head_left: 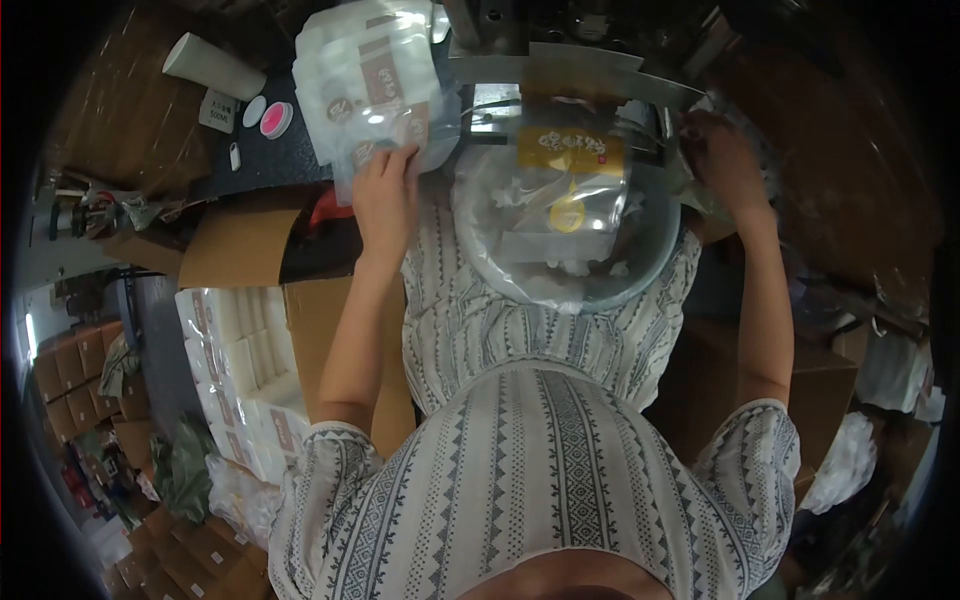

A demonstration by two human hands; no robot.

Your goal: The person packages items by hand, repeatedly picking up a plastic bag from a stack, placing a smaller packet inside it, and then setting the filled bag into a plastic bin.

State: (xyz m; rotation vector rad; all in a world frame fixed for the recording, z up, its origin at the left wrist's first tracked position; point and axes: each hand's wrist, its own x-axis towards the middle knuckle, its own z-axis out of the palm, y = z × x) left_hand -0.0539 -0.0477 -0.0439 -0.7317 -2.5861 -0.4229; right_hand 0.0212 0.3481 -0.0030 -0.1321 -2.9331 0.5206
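Pouches [375,95] at edge of tabletop [270,160]

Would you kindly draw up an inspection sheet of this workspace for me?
Surface: dark flat tabletop, partly covered by items.
Job's things: overlapping white plastic pouches with brown labels; clear plastic pouch with yellow print, above a round pale-blue basin.
Clutter: white tapered cup on its side; round pink-and-white container.
Grip: left hand touches the white pouches; right hand is beside the metal machine, its fingertip contact unclear.
Cables: none clearly distinguishable.
Surroundings: open brown cardboard box; stacked brown cardboard boxes at far left.
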